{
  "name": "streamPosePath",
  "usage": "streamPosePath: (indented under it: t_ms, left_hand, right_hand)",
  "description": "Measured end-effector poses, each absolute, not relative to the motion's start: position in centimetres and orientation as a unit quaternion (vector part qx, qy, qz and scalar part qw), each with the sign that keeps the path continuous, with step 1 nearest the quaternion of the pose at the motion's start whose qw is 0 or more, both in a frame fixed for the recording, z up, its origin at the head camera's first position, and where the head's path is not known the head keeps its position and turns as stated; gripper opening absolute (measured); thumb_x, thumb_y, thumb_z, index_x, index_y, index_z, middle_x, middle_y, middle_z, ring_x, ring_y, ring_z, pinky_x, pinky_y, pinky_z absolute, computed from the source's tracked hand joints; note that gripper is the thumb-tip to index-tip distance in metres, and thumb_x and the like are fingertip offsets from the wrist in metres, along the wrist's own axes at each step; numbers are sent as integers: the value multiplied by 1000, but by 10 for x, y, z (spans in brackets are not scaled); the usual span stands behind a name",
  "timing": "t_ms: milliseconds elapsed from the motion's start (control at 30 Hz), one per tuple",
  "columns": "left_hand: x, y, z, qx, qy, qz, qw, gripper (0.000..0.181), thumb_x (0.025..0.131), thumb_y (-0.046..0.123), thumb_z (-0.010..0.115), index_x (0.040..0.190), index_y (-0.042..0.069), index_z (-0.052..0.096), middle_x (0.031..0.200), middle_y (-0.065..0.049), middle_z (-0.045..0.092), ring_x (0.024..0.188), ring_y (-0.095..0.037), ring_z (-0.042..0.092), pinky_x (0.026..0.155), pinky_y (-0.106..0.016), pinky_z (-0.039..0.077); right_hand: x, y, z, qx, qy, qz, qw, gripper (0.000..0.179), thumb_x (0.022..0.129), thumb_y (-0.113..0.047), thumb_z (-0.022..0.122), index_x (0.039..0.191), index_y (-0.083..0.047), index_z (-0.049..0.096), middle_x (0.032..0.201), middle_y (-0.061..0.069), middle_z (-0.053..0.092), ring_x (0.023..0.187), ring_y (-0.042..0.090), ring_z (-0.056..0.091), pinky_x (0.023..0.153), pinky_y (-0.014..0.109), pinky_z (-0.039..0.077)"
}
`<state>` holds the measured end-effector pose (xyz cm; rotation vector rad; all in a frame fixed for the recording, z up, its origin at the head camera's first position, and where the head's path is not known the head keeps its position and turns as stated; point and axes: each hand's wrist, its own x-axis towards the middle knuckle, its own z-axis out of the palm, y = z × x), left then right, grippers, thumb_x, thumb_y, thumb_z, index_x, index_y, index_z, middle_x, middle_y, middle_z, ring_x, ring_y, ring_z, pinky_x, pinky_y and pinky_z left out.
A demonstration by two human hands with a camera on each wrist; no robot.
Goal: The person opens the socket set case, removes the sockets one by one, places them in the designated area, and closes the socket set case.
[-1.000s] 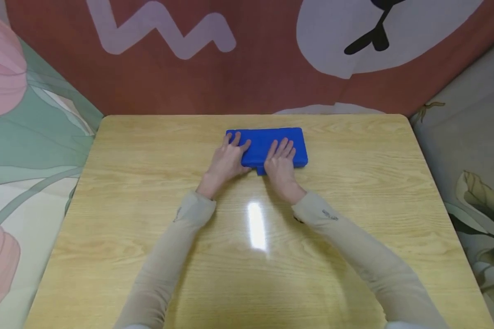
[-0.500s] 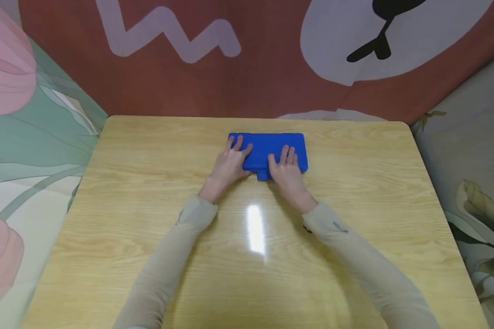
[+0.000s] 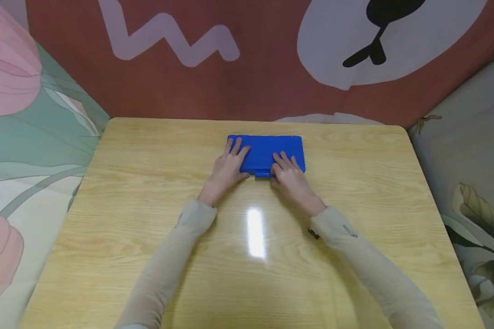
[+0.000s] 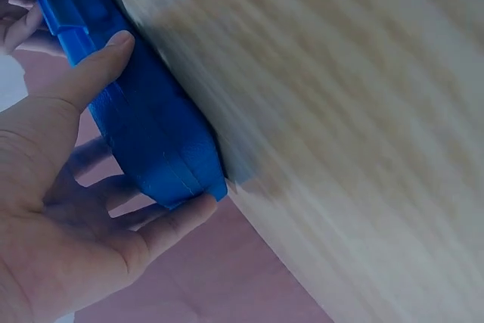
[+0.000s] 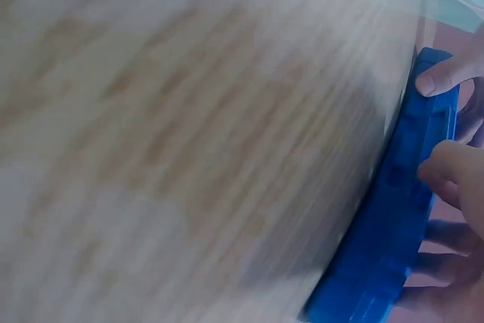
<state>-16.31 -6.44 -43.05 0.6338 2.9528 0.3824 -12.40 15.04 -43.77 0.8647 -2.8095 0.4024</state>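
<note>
A flat blue plastic case [image 3: 261, 153] lies on the table with its long side facing me. From that front side juts a small blue latch [image 3: 263, 174]. My left hand [image 3: 224, 171] grips the left end, thumb [image 4: 113, 54] against the front wall and fingers spread over the lid and round the corner. My right hand [image 3: 294, 183] holds the front edge right of the middle. Its fingers lie on the lid, while its bent thumb [image 5: 446, 164] presses at the latch. Inside the case nothing shows.
The pale wood-grain table [image 3: 238, 283] ends just behind the case at a red-brown printed backdrop [image 3: 263, 100]. Patterned cloth walls [image 3: 66, 132] stand at both sides. A bright light reflection [image 3: 256, 233] shows on the tabletop.
My right hand has drawn back toward the case's front edge, its fingers more bent. The latch sticks out less than half a second ago. My left hand keeps its hold.
</note>
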Motion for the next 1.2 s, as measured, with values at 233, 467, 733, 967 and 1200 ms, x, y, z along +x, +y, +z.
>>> streamPosePath:
  t_ms: [233, 467, 733, 967, 1200]
  left_hand:
    - [-154, -72, -440, 204, 969, 135, 29, 90, 80, 41, 78, 152, 13, 31, 157, -18, 18, 144, -39, 10, 104, -53, 36]
    - [-145, -80, -433, 187, 968, 163, 27, 98, 79, 41, 78, 155, 14, 22, 159, -19, 13, 145, -36, 11, 111, -53, 25]
    - [-141, -86, -415, 86, 972, 217, 31, 103, 87, 39, 71, 153, -2, 3, 158, -22, 12, 144, -34, 14, 112, -49, 25]
    - [-141, -89, -423, 75, 976, 195, 64, 91, 91, 46, 64, 148, -11, 21, 153, -31, 18, 142, -40, 19, 108, -50, 31]
    - [-138, -91, -432, 120, 978, 157, 61, 77, 88, 45, 68, 138, -9, 45, 135, -31, 42, 126, -43, 38, 103, -47, 37]
  right_hand:
    - [-119, 152, -444, 303, -925, 191, 125, 9, 84, -2, 72, 91, 1, 66, 131, 25, 55, 127, 43, 46, 103, 60, 31]
    - [-121, 155, -432, 321, -903, 226, 175, 11, 81, 0, 74, 88, 2, 66, 116, 23, 64, 115, 39, 57, 100, 60, 37]
    - [-132, 167, -406, 343, -890, 225, 197, 13, 85, 1, 71, 94, 4, 63, 111, 22, 67, 109, 40, 60, 97, 58, 41]
    - [-143, 173, -392, 332, -886, 237, 219, 14, 88, -2, 69, 96, 5, 59, 97, 19, 69, 89, 38, 65, 90, 56, 47]
    - [-146, 163, -390, 306, -890, 264, 210, 13, 92, -7, 66, 99, 2, 62, 102, 15, 70, 82, 33, 65, 82, 50, 50]
